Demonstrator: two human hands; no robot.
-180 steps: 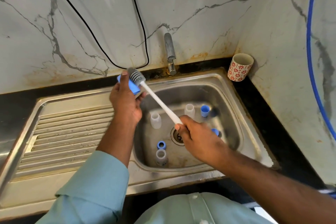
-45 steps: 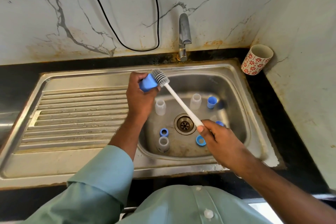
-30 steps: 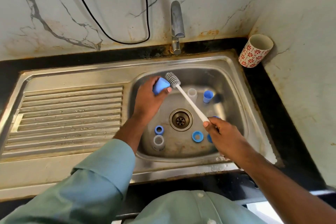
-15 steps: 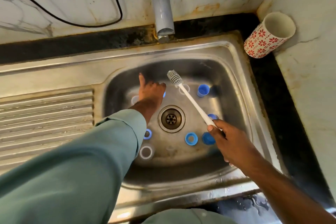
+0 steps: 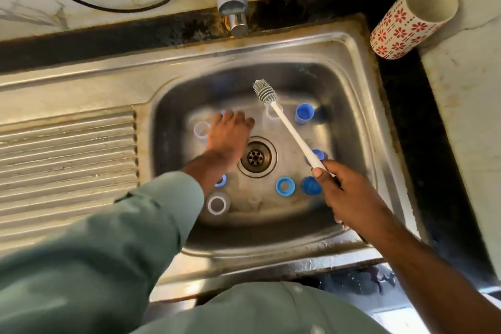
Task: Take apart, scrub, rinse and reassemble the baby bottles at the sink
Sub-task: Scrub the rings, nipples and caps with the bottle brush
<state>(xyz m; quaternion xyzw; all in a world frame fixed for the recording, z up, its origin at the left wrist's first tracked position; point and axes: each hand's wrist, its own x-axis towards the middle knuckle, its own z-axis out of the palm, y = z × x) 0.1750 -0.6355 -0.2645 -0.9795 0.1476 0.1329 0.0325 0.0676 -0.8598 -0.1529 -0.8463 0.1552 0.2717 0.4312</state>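
**Wet, light parts: grip by the walls**

Since everything sits in the steel sink [image 5: 349,68] basin, expect slick plastic. Your right hand [image 5: 349,198] is closed round the brush [image 5: 287,125] handle, bristles up over the far side. Your left hand [image 5: 229,134] reaches low by the drain [image 5: 256,157], fingers spread & blurred; can't tell if it holds anything. Clear bottle [image 5: 217,205] nr the front: light, stiff, pinch its rim. Blue ring [image 5: 284,186]: small, slippery, take by the edges.
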